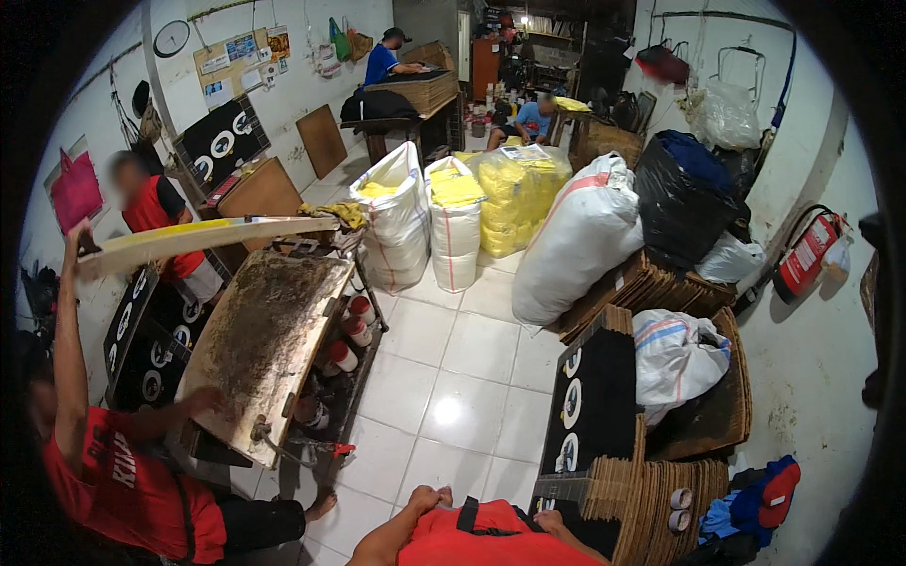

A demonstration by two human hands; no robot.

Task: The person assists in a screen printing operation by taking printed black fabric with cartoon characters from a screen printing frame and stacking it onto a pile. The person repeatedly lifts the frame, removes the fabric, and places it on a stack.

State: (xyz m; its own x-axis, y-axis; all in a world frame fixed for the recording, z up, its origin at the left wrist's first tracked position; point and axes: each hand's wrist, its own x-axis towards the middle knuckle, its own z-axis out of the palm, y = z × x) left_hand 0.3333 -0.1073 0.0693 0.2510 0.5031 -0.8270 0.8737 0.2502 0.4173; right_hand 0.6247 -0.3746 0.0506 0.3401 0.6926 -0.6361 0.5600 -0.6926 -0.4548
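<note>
My left hand (429,495) is held low in front of my red shirt (472,538), its fingers curled closed. Whatever it might hold is too small to make out. Beside the shirt's other edge, my right hand (547,520) is partly hidden and looks closed too, near a stack of boards faced with black cloth (599,406) bearing white round prints. To my left, a co-worker in a red shirt (132,481) raises one side of a long wooden frame (189,245) over a tilted, stained worktable (269,330). The co-worker's other hand (201,401) is by the table's near edge.
White sacks (392,236) and a yellow wrapped bundle (519,198) stand ahead on the tiled floor (458,415). Red-lidded jars (357,330) line the table's side. A full white sack (580,241) leans at right, near a fire extinguisher (807,255). Other people work farther back.
</note>
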